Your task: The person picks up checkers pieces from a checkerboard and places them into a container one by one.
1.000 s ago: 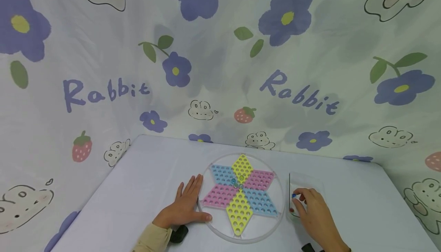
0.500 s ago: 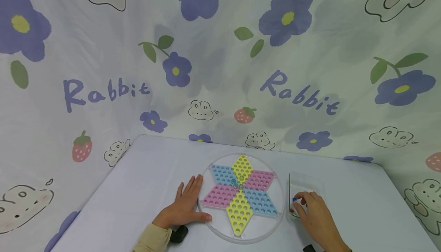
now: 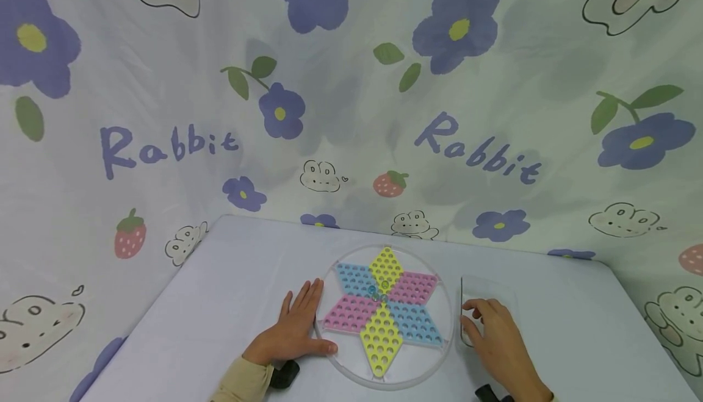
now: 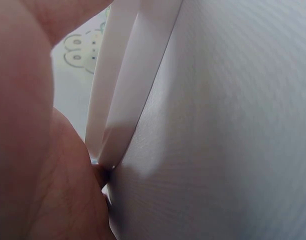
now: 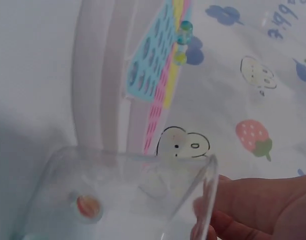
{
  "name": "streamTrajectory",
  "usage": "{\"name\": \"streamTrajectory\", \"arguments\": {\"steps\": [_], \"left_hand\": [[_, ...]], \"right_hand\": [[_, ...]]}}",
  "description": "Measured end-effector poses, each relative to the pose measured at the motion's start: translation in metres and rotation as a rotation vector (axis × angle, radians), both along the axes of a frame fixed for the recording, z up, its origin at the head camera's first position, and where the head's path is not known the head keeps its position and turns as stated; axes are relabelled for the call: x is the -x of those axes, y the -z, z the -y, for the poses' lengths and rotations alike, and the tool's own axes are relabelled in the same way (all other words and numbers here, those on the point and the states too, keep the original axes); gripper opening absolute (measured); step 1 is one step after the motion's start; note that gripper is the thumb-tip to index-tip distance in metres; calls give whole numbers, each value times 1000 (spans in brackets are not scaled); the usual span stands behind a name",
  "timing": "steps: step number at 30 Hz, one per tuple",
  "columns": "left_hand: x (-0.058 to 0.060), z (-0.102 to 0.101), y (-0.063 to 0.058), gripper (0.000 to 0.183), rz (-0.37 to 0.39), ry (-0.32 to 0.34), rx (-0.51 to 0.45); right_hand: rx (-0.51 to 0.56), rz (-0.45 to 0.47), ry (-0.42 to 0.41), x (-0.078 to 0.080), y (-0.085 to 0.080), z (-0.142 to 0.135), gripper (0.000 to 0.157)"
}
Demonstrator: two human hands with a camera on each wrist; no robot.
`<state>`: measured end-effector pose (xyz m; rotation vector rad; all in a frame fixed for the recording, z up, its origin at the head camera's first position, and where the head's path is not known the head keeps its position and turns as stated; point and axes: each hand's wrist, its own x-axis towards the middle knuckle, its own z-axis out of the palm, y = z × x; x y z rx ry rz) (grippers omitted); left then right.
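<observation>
"How is the game board [image 3: 409,316] turned, and where?"

"It lies flat on the white table [image 3: 576,335], between the two hands. The board is round, so go by its star [image 3: 382,323]: the line through both yellow points runs away from the person, the far tip leaning slightly right."

"And the clear box [image 5: 123,175]?"

"Just right of the board, its left edge running away from the person. The hand hides so much that I can't tell its long axis."

"What about fingers?"

"The left hand [image 3: 293,332] lies spread, fingers straight and pointing away, thumb across the board's pale rim [image 3: 403,385]; it touches without gripping. The right hand [image 3: 502,335] is at the box, fingers bent, a small gap between thumb and forefinger. I can't tell whether they hold anything."

"Materials?"

"The board looks like smooth plastic, its blue, pink and yellow diamonds dotted with rows of round holes. Glassy marbles [image 3: 385,284] cluster near the centre. An orange-streaked marble [image 5: 89,207] shows through the box's transparent, round-cornered plastic. The printed cloth [image 3: 351,103] behind is softly creased."
</observation>
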<state>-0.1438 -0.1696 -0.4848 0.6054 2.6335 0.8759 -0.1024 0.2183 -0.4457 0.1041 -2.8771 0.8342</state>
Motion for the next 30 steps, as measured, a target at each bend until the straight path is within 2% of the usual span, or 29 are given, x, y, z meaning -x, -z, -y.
{"name": "streamTrajectory", "arguments": {"steps": [9, 30], "left_hand": [[0, 0, 3, 128, 4, -2, -5], [1, 1, 3, 127, 7, 1, -13]], "right_hand": [[49, -22, -22, 8, -3, 22, 17], [47, -58, -73, 26, -3, 68, 17]]}}
